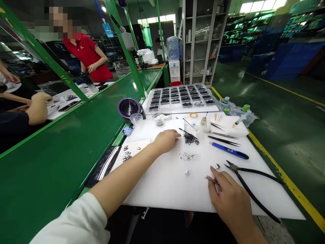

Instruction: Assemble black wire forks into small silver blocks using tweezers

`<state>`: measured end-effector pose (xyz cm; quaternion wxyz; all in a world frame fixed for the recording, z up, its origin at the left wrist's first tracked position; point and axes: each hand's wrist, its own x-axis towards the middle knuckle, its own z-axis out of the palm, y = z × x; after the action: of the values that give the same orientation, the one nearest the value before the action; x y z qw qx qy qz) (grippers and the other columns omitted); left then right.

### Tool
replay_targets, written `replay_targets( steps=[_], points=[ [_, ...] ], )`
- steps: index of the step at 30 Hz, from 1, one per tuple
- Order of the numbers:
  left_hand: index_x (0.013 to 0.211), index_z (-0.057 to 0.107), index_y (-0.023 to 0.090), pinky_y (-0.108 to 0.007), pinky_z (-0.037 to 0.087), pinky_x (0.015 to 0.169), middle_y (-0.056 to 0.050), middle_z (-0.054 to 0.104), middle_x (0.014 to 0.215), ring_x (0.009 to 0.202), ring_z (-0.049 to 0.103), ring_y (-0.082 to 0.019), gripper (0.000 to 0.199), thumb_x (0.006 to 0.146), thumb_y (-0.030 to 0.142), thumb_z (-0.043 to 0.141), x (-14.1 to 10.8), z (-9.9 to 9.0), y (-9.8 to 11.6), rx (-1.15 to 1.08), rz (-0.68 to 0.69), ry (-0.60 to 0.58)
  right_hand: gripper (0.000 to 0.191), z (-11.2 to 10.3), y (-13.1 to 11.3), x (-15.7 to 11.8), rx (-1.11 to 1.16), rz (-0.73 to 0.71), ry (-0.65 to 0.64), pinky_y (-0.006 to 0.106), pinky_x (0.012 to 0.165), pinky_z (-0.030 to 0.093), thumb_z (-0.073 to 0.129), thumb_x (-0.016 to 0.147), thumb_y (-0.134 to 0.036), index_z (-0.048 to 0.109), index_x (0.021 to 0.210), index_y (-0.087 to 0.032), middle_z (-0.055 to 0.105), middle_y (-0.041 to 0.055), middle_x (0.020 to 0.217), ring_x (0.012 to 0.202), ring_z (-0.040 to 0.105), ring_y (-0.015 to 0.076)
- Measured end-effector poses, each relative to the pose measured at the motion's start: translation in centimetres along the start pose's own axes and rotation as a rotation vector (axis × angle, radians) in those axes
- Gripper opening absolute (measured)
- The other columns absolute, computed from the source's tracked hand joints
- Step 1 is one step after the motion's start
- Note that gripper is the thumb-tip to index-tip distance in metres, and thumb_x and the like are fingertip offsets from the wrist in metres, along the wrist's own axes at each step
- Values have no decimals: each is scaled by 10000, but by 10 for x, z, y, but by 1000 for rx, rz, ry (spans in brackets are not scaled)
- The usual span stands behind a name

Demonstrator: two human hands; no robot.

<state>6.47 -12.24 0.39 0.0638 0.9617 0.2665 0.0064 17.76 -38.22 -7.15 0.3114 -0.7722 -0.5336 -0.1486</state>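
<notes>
My left hand (pixel 165 141) rests on the white plastic board (pixel 162 191), its fingertips beside a thin dark tool (pixel 185 131) and a tangle of black wire-like pieces (pixel 190 139). Whether it holds that tool is hidden. My right hand (pixel 228 200) pinches a small metal piece (pixel 211 179) at the near right. Black-handled pliers (pixel 254 189) lie open just to its right. A small silver part (pixel 217 166) sits close above my right fingers, and another (pixel 187 171) lies mid-board. Fine dark bits (pixel 190 156) are scattered between my hands.
Above the pliers lie a blue-handled tool (pixel 230 150) and slim tweezers (pixel 224 139). A compartment tray of black parts (pixel 180 98) stands at the far end, beside a purple bowl (pixel 129 108). Co-workers' hands (pixel 39 108) work across the green bench (pixel 63 145).
</notes>
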Motion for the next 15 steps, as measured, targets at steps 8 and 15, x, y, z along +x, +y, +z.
replay_targets(
  steps=[8, 15],
  points=[
    [1137, 626, 161, -437, 538, 901, -88, 635, 1163, 1032, 622, -215, 265, 953, 347, 581, 37, 16, 15, 50, 49, 1, 158, 0, -2, 0, 157, -22, 57, 279, 600, 504, 556, 921, -216, 674, 1022, -188, 650, 74, 979, 755, 668, 175],
    [1168, 614, 165, -431, 545, 883, -87, 637, 1151, 1004, 629, -210, 293, 954, 362, 577, 32, 8, 10, -94, -50, 12, 114, -34, -11, 23, 429, 77, 94, 253, 472, 423, 582, 913, -252, 680, 926, -195, 579, 55, 903, 519, 460, 90]
  ],
)
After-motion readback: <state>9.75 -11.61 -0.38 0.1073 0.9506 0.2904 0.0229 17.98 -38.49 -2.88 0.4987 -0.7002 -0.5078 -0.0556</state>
